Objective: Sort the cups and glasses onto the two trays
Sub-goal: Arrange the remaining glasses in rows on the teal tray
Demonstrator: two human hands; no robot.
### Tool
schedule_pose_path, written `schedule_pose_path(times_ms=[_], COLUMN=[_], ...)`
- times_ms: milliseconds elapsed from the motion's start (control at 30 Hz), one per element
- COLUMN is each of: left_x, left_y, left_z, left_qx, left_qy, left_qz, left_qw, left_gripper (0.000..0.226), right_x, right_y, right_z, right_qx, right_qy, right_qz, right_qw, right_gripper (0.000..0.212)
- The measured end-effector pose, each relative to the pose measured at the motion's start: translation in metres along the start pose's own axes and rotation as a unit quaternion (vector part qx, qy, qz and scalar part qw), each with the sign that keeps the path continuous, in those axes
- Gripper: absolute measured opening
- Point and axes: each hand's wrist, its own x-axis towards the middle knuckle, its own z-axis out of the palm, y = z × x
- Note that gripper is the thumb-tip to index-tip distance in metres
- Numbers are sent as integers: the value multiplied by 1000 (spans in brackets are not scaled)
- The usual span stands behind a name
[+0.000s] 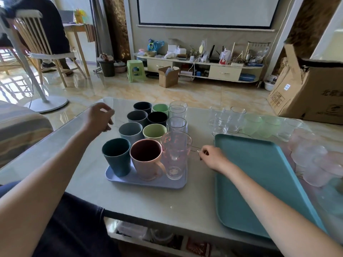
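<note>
- Head view, sole camera: I look forward and down from a seated person's head.
- Near: low table (148,204) and lavender tray (148,183).
- Far: TV cabinet (224,72).

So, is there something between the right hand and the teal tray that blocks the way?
Nothing visible. The right hand hovers over bare table just left of the teal tray, whose surface is empty; the glasses stand behind it.

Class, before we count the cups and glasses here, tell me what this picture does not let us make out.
- Head view: pink glasses at the right edge are blurred; their number is unclear.
- Right hand: fingertips curled, whether they pinch anything is unclear.
- Shelf under the table: contents shadowed.
- Teal tray: near corner hidden by the forearm.
</note>
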Motion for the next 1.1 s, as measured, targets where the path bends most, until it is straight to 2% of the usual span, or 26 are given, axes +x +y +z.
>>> schedule_pose_path(times_ms=[167, 400, 500, 633, 767, 867, 933, 1000, 1100], left_x=[-18, -71, -98, -126, -122, -114, -106, -104, -111], left_y=[92, 193, 204, 157, 91, 64, 55, 49, 41], left_z=[49, 188, 255, 315, 356, 368, 369, 367, 362], left_qx=[19, 87, 61, 10, 71, 35, 7, -2, -46], left_qy=[-56, -176, -176, -124, -173, -217, -219, -224, -179], left_qz=[158, 282, 253, 164, 112, 54, 28, 46, 50], left_qw=[986, 939, 949, 979, 976, 974, 975, 974, 982], left_gripper=[7, 8, 19, 28, 55, 61, 59, 60, 57], right_x=[-8, 13, 29, 56, 88, 121, 146, 166, 186], right_y=[16, 68, 88, 112, 123, 122, 121, 121, 124], right_z=[-43, -84, -94, -105, -121, -140, -147, -146, -134], right_qx=[33, 47, 43, 5, -56, -82, -94, -118, -122], right_qy=[56, 111, 124, 199, 230, 250, 231, 182, 145], right_qz=[-19, -3, -14, -19, -33, -44, -53, -52, -43], right_qw=[998, 993, 991, 980, 971, 964, 967, 975, 981], right_gripper=[28, 15, 8, 13, 23, 32, 35, 35, 20])
